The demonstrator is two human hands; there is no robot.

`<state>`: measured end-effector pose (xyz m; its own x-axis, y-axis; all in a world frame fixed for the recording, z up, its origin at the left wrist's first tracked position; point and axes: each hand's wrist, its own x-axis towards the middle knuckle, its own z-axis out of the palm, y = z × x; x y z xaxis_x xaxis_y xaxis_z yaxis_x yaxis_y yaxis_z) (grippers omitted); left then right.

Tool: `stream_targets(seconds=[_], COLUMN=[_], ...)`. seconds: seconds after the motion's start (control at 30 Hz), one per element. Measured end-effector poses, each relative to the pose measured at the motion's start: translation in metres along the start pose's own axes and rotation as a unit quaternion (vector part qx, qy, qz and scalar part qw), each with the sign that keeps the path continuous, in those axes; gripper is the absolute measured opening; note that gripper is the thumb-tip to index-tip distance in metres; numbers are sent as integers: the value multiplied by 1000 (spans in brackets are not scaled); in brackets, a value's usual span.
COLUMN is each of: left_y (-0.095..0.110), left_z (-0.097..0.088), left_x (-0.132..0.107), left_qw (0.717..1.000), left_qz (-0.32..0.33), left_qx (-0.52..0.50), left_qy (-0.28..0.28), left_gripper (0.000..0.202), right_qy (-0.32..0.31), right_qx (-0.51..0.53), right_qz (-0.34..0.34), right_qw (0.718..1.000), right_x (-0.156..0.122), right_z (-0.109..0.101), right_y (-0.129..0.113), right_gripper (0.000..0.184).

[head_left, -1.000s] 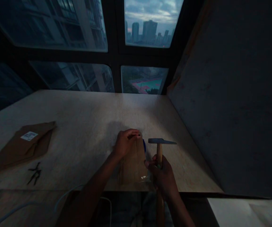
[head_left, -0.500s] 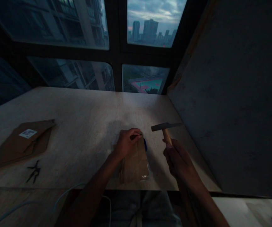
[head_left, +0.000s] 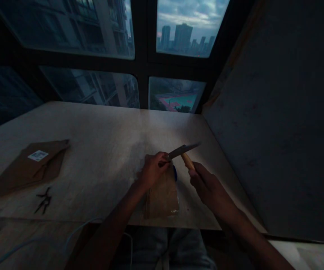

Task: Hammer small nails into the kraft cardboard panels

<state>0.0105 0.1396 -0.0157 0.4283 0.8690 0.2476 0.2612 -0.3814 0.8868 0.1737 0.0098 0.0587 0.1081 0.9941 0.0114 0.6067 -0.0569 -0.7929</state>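
Note:
My right hand (head_left: 208,185) is wrapped round the wooden handle of a hammer (head_left: 188,161). The hammer's dark metal head is tilted, and one end comes down close to my left fingertips; I cannot tell if it touches. My left hand (head_left: 152,169) is closed in a pinch at the far end of a piece of folded cardboard (head_left: 163,198). Whatever sits between those fingertips is too small and dark to name. Shiny clear tape shows at the cardboard's near right corner. A blue rounded edge (head_left: 175,173) peeks out on its right side.
Flat brown cardboard pieces (head_left: 28,170) with a white label lie at the left of the wooden table (head_left: 100,150). Dark pliers (head_left: 43,200) rest in front of them. A pale cable (head_left: 80,227) runs along the near edge. Windows stand behind, a grey wall (head_left: 277,131) at the right.
My right hand has brought the hammer left, so its head is now by my left fingertips. My left hand keeps its pinch on the cardboard's far end. The view has shifted slightly.

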Motion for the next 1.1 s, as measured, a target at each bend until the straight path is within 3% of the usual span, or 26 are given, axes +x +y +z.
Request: stream_targets(seconds=[0.07,0.27,0.5,0.7,0.93,1.1], left_y=[1,3,2,-3,-2,-2], left_z=[0,-1,0,1,1,1], left_x=[0,0,1,0,0,0], left_qw=[1000,1000,1000,1000,1000,1000], left_qz=[5,-5,-5,0,12,11], left_qx=[-1,-6,-19,-16,-20,-17], left_qy=[3,0,7,5,0,2], left_gripper=[29,33,32,35,34,36], right_qy=[14,-51,17,-36,43,-18], right_qx=[1,-60,-8,-68,-11,-23], right_qz=[-1,17,0,33,12,20], right_qw=[1000,997,1000,996,999,999], right_x=[0,7,-3,6,3,6], right_z=[0,8,1,8,-3,8], right_y=[-3,8,-5,9,2,13], right_gripper=[42,29,36,35,41,33])
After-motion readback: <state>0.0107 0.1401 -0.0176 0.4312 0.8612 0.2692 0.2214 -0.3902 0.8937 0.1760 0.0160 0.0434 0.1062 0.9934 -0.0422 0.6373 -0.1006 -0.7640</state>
